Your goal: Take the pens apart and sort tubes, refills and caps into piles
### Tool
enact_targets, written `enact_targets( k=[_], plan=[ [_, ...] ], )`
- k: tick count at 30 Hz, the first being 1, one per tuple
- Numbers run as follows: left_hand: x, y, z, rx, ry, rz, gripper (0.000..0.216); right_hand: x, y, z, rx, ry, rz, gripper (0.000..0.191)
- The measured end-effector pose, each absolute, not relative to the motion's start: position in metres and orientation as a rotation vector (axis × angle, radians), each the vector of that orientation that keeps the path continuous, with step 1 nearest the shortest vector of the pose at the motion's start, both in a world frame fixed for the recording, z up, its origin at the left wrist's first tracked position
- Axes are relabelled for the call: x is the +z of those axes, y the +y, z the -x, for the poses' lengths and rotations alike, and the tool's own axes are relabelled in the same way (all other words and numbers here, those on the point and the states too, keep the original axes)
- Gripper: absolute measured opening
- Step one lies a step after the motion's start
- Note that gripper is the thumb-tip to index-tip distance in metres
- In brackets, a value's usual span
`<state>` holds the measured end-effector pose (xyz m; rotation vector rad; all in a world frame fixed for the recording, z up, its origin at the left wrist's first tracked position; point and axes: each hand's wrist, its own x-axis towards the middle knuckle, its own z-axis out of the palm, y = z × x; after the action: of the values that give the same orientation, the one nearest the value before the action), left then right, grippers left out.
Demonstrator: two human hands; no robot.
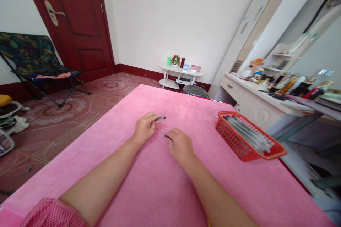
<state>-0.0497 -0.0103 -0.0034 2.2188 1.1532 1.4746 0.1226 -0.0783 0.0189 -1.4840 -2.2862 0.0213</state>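
My left hand (145,126) is closed around a slim pen (160,118), whose dark tip points to the right, just above the pink cloth (160,184). To its right and a little nearer to me, my right hand (181,145) is pinched on a small black pen cap (167,136); the fingers hide most of it. The hands are apart, with a small gap between them. On the right side of the table stands a red plastic basket (231,142) holding many slim grey-white pens (247,133) lying lengthwise.
A white dresser (255,103) crowded with bottles stands beyond the basket. At the back are a low white stand (170,67) and a round stool (195,90). A folding chair (29,56) sits on the left before a dark red door (74,17).
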Motion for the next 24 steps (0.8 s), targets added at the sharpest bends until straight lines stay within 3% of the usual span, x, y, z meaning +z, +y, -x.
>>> enact_targets(
  k=[7,11,17,21,24],
  plan=[
    [0.000,-0.012,0.048,1.490,1.131,-2.199,0.027,0.018,-0.052,-0.191,-0.087,-1.982,2.069,0.023],
    [0.000,-0.014,0.048,1.474,1.127,-2.212,0.027,0.016,-0.054,-0.183,-0.192,-2.046,1.994,0.018],
    [0.004,-0.017,0.044,1.485,1.055,-2.159,0.025,0.016,-0.066,-0.143,-0.163,-2.112,1.892,0.033],
    [0.007,-0.016,0.038,1.695,1.030,-1.686,0.014,0.013,-0.066,-0.140,-0.107,-2.062,1.919,0.017],
    [0.007,-0.013,0.035,1.719,0.915,-1.250,0.019,0.011,-0.064,-0.144,0.098,-1.941,1.797,0.016]
  ],
)
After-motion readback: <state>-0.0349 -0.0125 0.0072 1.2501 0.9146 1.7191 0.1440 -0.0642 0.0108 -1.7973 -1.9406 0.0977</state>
